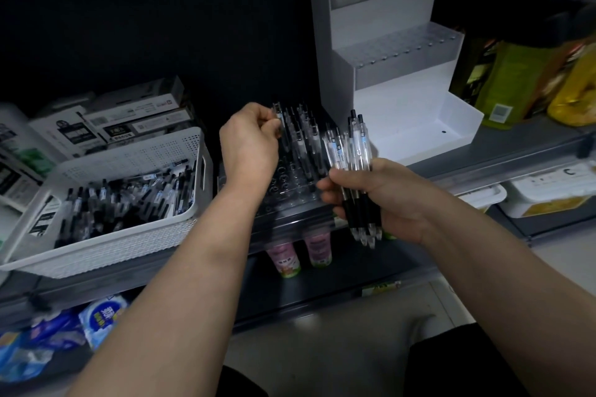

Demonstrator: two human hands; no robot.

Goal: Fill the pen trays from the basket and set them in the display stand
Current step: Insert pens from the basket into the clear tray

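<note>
A clear pen tray with rows of holes sits on the shelf between my arms; several pens stand upright in its far rows. My left hand pinches one clear pen by its top above the tray's far left holes. My right hand grips a bundle of pens with black grips, just right of the tray. A white perforated basket full of loose pens lies at left. The white stepped display stand rises behind the tray, its lowest step bare.
Boxes of stationery are stacked behind the basket. Green and yellow packages stand right of the stand. Pink-topped bottles fill the shelf below, and blue packets lie at lower left. The grey shelf edge runs under everything.
</note>
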